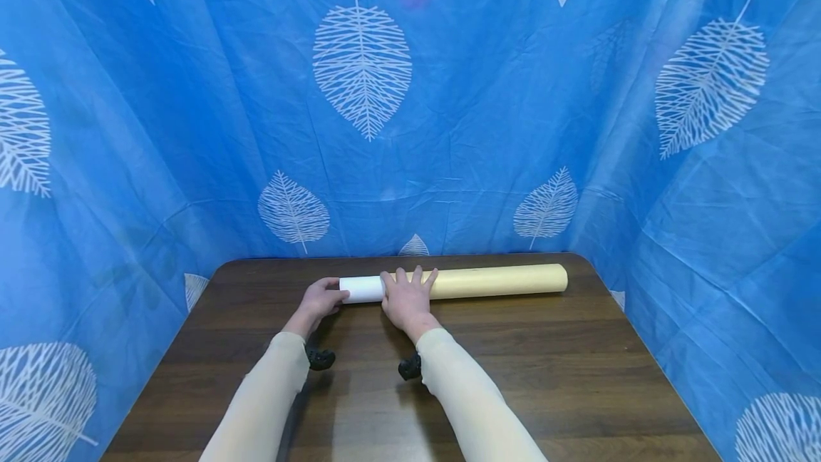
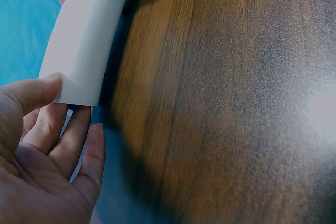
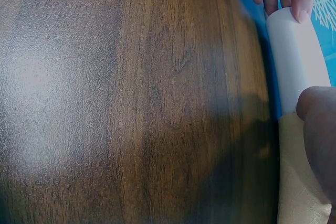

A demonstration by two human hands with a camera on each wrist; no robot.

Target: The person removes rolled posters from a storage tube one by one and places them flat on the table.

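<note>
A long cream roll (image 1: 500, 281) lies crosswise near the table's far edge, and a smooth white tube (image 1: 360, 289) projects from its left end. My left hand (image 1: 322, 298) pinches the white tube's free end, the thumb (image 2: 44, 90) on its upper surface and the other fingers at and under the end rim. Over the junction of tube and roll lies my right hand (image 1: 408, 299), fingers spread across the roll's top and reaching its far side. Its thumb (image 3: 314, 103) bears on the white tube beside the cream roll's edge, where the roll's rim shows around the tube.
The dark wood-grain table (image 1: 545, 376) spreads out in front of both arms. A blue curtain (image 1: 449, 120) with white leaf prints hangs close behind the far edge and along both sides. Dark straps (image 1: 319, 358) with small devices sit at both wrists.
</note>
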